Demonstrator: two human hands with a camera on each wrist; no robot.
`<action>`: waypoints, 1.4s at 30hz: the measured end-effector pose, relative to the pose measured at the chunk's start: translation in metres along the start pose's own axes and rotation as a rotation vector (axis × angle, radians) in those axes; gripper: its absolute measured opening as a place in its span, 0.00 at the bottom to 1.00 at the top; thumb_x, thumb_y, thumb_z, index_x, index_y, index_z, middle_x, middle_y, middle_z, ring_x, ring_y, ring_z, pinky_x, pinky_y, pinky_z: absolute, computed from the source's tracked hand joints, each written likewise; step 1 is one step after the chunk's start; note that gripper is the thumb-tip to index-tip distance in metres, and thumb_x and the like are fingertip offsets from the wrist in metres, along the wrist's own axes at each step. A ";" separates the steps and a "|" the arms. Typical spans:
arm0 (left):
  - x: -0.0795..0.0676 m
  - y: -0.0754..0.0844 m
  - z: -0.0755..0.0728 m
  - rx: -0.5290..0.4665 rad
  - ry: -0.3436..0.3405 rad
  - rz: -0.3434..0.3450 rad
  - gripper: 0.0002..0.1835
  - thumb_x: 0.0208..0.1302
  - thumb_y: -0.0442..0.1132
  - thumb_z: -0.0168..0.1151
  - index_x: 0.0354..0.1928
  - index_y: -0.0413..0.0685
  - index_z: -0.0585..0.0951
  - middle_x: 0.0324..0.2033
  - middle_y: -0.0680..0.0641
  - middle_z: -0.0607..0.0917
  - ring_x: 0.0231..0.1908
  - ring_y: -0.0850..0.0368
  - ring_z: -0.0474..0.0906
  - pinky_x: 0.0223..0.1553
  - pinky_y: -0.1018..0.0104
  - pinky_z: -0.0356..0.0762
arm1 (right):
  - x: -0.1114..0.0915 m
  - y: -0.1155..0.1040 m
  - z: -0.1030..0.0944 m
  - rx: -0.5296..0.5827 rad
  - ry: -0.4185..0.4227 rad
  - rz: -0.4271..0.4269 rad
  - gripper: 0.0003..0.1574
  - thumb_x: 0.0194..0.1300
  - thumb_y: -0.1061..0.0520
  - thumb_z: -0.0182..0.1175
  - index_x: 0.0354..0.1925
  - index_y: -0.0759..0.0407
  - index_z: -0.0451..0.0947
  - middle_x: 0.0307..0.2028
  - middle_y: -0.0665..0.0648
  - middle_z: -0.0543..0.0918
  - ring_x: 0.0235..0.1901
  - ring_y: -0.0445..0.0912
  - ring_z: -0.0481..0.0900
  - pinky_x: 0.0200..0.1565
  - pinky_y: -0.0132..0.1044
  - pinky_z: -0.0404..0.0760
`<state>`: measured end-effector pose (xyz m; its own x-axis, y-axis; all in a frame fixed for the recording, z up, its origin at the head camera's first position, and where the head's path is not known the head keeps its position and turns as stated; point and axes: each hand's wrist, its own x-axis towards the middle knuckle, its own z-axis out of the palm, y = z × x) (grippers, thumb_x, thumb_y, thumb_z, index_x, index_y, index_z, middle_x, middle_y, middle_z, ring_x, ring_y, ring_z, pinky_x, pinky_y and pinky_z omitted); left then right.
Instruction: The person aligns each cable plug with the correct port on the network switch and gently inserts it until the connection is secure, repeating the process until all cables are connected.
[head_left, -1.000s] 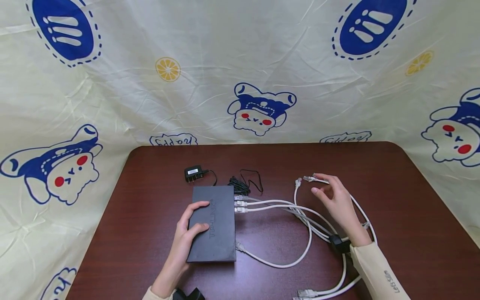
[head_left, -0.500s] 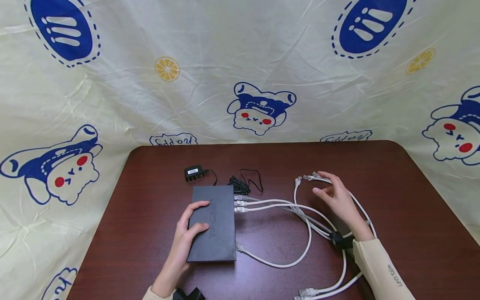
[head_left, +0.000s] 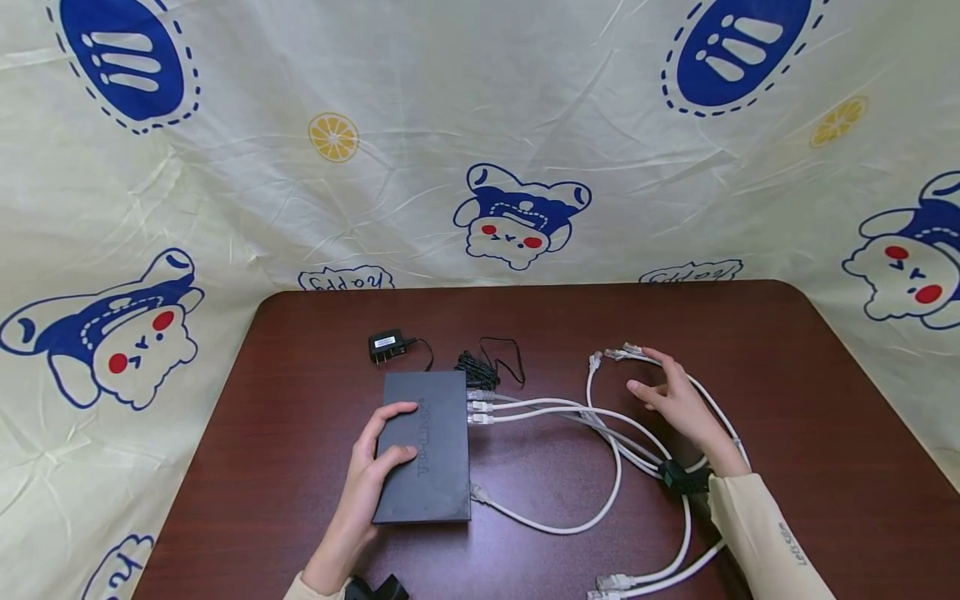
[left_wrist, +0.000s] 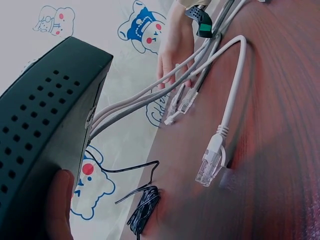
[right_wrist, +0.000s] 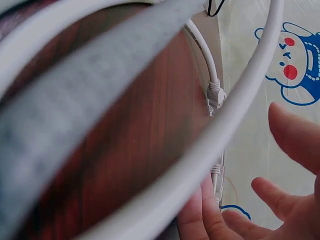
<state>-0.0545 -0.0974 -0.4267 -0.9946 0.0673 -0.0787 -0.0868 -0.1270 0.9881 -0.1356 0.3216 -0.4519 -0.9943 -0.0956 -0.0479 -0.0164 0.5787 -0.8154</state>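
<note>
My left hand [head_left: 366, 467] grips a dark grey TP-LINK network switch [head_left: 442, 487] by its left side, thumb and a finger on top. White and grey Ethernet cables [head_left: 540, 406] run from ports at the upper part of its right side. Another white plug [left_wrist: 210, 162] lies loose on the table in the left wrist view; from the head it meets the switch's lower right edge. My right hand [head_left: 684, 408] is beside several loose plugs [head_left: 619, 354] at the back right. Its thumb [right_wrist: 295, 135] stands apart from its fingers, and an Ethernet cable [right_wrist: 235, 115] crosses in front.
A black power adapter [head_left: 387, 346] and a coiled black cord [head_left: 480, 371] lie behind the switch. More white plugs [head_left: 615, 582] lie at the front right of the brown table [head_left: 315, 417]. A patterned sheet [head_left: 420, 200] hangs behind it.
My right hand has shifted slightly right along the loose plugs, and one plug near its fingertips now shows more clearly. My left hand and the switch stay in place.
</note>
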 end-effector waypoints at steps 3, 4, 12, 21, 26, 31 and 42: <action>0.000 0.000 0.000 0.004 0.003 -0.001 0.26 0.55 0.28 0.56 0.58 0.53 0.75 0.59 0.46 0.69 0.52 0.45 0.64 0.47 0.52 0.65 | 0.000 0.002 -0.001 -0.018 -0.023 0.026 0.45 0.69 0.54 0.57 0.71 0.68 0.44 0.62 0.78 0.55 0.37 0.57 0.81 0.39 0.40 0.76; 0.000 0.000 0.000 0.005 0.005 -0.001 0.27 0.55 0.28 0.56 0.58 0.53 0.75 0.59 0.46 0.69 0.52 0.45 0.64 0.48 0.52 0.65 | 0.000 0.003 -0.001 -0.021 -0.026 0.030 0.45 0.69 0.53 0.56 0.71 0.68 0.44 0.62 0.78 0.57 0.39 0.58 0.81 0.39 0.41 0.76; 0.000 0.000 0.000 -0.002 0.009 -0.005 0.27 0.55 0.28 0.56 0.58 0.52 0.75 0.58 0.46 0.69 0.52 0.45 0.65 0.47 0.52 0.65 | 0.001 0.005 0.001 -0.066 -0.031 -0.029 0.42 0.69 0.54 0.57 0.70 0.70 0.48 0.63 0.76 0.58 0.36 0.56 0.79 0.37 0.41 0.76; -0.001 0.000 -0.001 0.006 0.005 -0.005 0.26 0.56 0.29 0.56 0.58 0.53 0.75 0.58 0.46 0.69 0.52 0.45 0.65 0.47 0.52 0.64 | 0.000 -0.002 0.016 -0.174 -0.075 -0.208 0.34 0.66 0.59 0.59 0.66 0.67 0.61 0.65 0.75 0.57 0.34 0.51 0.79 0.41 0.48 0.75; -0.002 0.000 -0.001 0.009 0.003 -0.002 0.26 0.56 0.29 0.56 0.58 0.53 0.75 0.58 0.47 0.70 0.52 0.45 0.65 0.48 0.52 0.63 | 0.001 -0.008 0.026 -0.188 -0.100 -0.261 0.30 0.67 0.60 0.58 0.64 0.66 0.65 0.64 0.75 0.60 0.35 0.50 0.77 0.40 0.45 0.73; -0.002 0.000 -0.001 0.007 0.002 -0.001 0.26 0.56 0.29 0.56 0.58 0.53 0.75 0.58 0.46 0.70 0.52 0.45 0.65 0.48 0.52 0.64 | 0.002 -0.013 0.033 -0.186 -0.111 -0.277 0.26 0.67 0.62 0.57 0.62 0.66 0.69 0.58 0.70 0.68 0.44 0.55 0.75 0.41 0.44 0.74; -0.002 0.000 -0.001 0.011 0.008 -0.006 0.26 0.55 0.29 0.57 0.58 0.53 0.75 0.59 0.47 0.70 0.52 0.46 0.65 0.49 0.52 0.63 | 0.005 -0.018 0.037 -0.249 -0.112 -0.242 0.21 0.67 0.61 0.57 0.57 0.66 0.75 0.57 0.69 0.70 0.40 0.53 0.78 0.43 0.48 0.74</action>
<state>-0.0522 -0.0989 -0.4264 -0.9945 0.0603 -0.0852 -0.0917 -0.1153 0.9891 -0.1359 0.2808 -0.4582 -0.9408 -0.3344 0.0550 -0.2888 0.7064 -0.6462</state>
